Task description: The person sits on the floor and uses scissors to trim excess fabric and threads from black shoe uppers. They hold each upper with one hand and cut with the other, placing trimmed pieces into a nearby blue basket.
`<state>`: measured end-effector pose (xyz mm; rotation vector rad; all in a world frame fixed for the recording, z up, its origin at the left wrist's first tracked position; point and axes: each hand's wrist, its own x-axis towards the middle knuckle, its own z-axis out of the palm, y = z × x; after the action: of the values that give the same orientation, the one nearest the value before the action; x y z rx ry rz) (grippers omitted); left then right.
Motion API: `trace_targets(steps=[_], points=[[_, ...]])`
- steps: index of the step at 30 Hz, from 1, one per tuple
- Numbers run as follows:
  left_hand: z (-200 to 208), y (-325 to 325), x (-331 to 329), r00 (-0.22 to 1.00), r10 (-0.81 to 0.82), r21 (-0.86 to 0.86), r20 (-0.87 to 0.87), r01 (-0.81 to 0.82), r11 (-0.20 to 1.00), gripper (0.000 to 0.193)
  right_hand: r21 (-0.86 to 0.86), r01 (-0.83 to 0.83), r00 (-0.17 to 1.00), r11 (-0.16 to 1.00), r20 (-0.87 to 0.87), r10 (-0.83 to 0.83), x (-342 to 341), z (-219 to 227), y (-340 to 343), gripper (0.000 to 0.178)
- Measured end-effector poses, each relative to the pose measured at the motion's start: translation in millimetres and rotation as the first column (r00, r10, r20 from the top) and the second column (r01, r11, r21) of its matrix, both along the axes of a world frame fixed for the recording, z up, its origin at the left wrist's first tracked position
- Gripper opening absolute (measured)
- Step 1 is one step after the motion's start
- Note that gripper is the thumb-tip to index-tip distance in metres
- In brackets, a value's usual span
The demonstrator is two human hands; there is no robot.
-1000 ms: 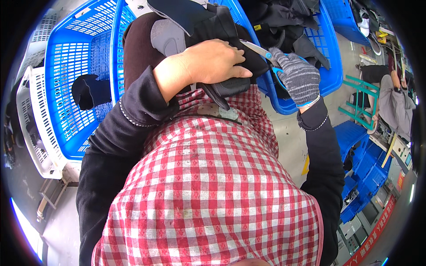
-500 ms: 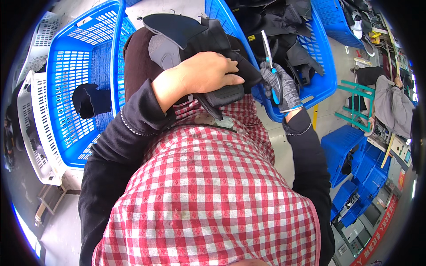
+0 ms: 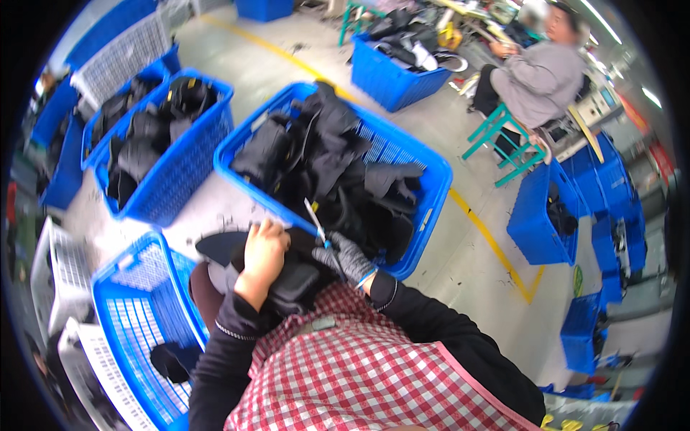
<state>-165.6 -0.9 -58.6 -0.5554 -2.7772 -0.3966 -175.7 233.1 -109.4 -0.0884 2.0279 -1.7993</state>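
On my lap lies a bundle of black padded pieces (image 3: 296, 281), shaped somewhat like shoe uppers, with a grey patch showing at the left. My bare left hand (image 3: 264, 253) is closed on the bundle from above, its fingers curled. My right hand (image 3: 350, 260), in a grey knitted glove, grips scissors (image 3: 313, 218) with blue handles. Their blades point up and away, beside the bundle and over the near rim of a large blue basket (image 3: 440, 188). Heaped in that basket are dark pieces (image 3: 327, 158) of similar material.
At my left, a blue basket (image 3: 133, 309) holds a black piece (image 3: 172, 361). Another full blue basket (image 3: 183, 176) stands ahead left, beside white crates (image 3: 122, 68). Far right, a person (image 3: 543, 79) sits on a green stool (image 3: 503, 140). Yellow lines (image 3: 492, 248) mark the floor.
My view has swung up and to the right, bringing more baskets and the seated person into sight. My left hand stays on the black pieces; my right still holds the scissors.
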Motion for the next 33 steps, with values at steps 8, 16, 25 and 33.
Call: trace_targets(steps=[8, 16, 25, 33], points=[[7.6, 4.9, 4.8, 0.996, -0.08, -0.006, -0.041, 0.08, 0.997, 0.015, 0.027, 0.007, 0.999, 1.0, -0.044, -0.006, 0.3, -15.2, 3.0, 0.042], [4.3, 6.0, 3.9, 0.994, -0.107, 0.022, -0.026, 0.107, 0.994, 0.002, 0.02, 0.022, 0.999, 1.0, -0.032, -0.021, 5.3, -0.2, -0.6, 0.037], [9.7, 8.3, 6.7, 0.995, -0.095, 0.026, -0.04, 0.096, 0.995, 0.01, -0.041, 0.009, 0.998, 0.999, 0.063, -0.007, 6.1, 8.2, 2.9, 0.043], [8.6, 9.7, 7.2, 0.996, -0.086, -0.03, -0.028, 0.085, 0.996, 0.011, -0.04, 0.005, 0.997, 0.999, 0.077, -0.002, 5.8, -0.3, 4.1, 0.044]])
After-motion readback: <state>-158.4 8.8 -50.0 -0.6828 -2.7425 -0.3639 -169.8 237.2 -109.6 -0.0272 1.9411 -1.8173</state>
